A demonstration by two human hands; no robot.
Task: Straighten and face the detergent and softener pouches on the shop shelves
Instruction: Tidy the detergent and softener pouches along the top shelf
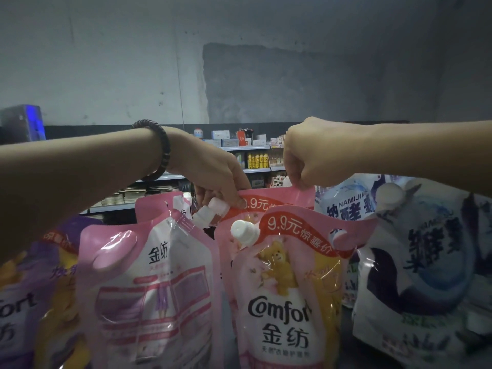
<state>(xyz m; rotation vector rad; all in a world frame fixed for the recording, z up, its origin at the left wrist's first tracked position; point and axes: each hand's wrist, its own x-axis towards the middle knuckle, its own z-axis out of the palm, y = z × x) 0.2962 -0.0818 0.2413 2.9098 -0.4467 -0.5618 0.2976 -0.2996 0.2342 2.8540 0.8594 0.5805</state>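
Grey wall [239, 49] behind. Four pink pouches [149, 275], two blue pouches [426, 262]; left hand [213, 169] and right hand [303, 155] pinch rear pink pouch [279, 198] top.

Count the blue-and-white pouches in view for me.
2. A front blue-and-white pouch stands at far right; a rear blue-and-white pouch stands behind it, beside the right hand, which grips a pink pouch. Others may be hidden behind.

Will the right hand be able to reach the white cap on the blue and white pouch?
Probably yes. The right hand pinches the top edge of the back pink pouch, so it must let go first. The white cap on the blue and white pouch stands near, uncovered.
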